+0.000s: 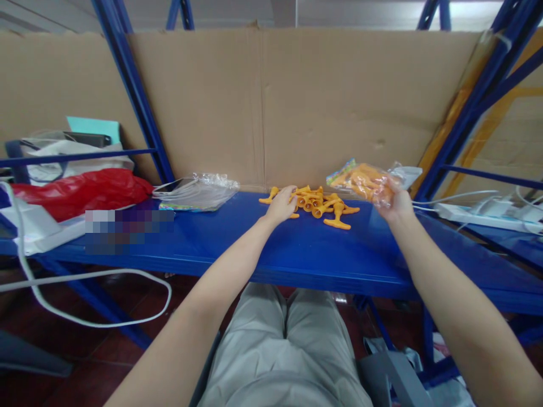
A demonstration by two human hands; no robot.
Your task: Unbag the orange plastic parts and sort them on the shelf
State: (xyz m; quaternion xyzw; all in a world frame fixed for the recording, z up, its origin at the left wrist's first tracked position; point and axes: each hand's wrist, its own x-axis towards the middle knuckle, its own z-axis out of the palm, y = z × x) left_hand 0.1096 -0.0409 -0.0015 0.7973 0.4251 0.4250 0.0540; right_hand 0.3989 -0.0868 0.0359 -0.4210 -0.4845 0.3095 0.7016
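Note:
A pile of orange T-shaped plastic handles (316, 202) with hollow round ends lies on the blue shelf top (203, 237). My left hand (281, 206) is at the pile's left side, its fingers curled over one or more handles; the fingertips are partly hidden among them. Raised above the shelf at the right, my right hand (395, 202) grips a clear plastic bag (369, 182) with several orange pieces inside. A colourful printed strip shows at the bag's left end. One handle (338, 217) rests at the front of the pile.
Flat clear bags (203, 192) are stacked left of the pile. Farther left are a red plastic bag (97, 189) and a white cable (127, 325). Power strips (487, 215) sit at the right. Cardboard (203, 107) and blue posts (136, 90) stand behind.

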